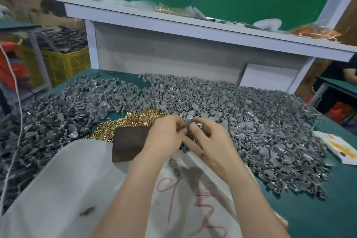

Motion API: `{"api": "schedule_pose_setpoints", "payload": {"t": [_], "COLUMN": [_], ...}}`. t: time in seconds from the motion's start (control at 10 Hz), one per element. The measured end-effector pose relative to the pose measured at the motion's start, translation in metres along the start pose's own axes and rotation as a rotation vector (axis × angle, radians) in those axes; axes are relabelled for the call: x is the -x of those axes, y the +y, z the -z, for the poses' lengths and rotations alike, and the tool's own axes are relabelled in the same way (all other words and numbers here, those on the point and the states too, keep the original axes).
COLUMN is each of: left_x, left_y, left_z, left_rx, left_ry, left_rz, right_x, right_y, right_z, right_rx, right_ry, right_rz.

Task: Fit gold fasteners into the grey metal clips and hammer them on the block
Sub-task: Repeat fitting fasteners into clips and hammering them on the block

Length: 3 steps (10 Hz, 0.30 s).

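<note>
Clips (241, 114), grey metal ones, are literally everywhere: one huge loose pile covering the green table (318, 208) from the far left round to the near right.

The person's working over the middle, at the near edge of that heap. The left hand (166, 135) and right hand (208, 138) are bunched together. Both have their fingertips curled in, pinching a single grey clip (187, 123) between them, with thumbs and forefingers nearly touching. It's pretty blurry right there, so I can't tell if a fastener is in it or not.

The gold fasteners (123, 123) sit in their own smaller heap just left of the hands, hemmed in by the grey stuff. The block (131, 145), dark brown, lies flat on the near side of the gold heap, with its right end hidden behind the left hand and wrist. Its near edge meets a white cloth (77, 179) spread across the near side under both forearms. The cloth has red scribble on it and a few stray grey bits lying on it.

Other stuff: a white and orange packet (338, 145) sits at the table's right edge. A pale shelf (193, 25) runs across the far side with more gold bits and some plastic bags on it. A yellow crate (63, 63) off to the far left is stacked with dark parts.
</note>
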State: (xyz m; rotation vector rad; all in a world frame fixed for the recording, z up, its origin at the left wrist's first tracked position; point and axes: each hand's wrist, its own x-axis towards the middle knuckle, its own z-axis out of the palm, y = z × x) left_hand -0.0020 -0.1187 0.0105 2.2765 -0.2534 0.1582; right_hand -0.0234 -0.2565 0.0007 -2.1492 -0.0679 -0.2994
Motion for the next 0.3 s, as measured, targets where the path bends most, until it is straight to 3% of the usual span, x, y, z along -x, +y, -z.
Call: {"api": "schedule_pose_setpoints", "payload": {"t": [0.1,0.2,0.3], "left_x": [-0.004,-0.008,-0.004], "left_y": [0.014,0.014,0.006], "left_z": [-0.006,-0.003,0.003], "left_rx": [0.122,0.240,0.312], "left_ry": [0.023,0.152,0.260], "left_rz": [-0.031,0.032,0.074], "right_x": [-0.021,-0.057,-0.063], "right_y": [-0.015,-0.020,-0.015], "right_z": [0.010,0.031,0.041], "right_rx": [-0.001,0.055,0.321], "right_ry": [-0.048,0.146,-0.059], "right_rz": [0.025,-0.119,-0.193]}}
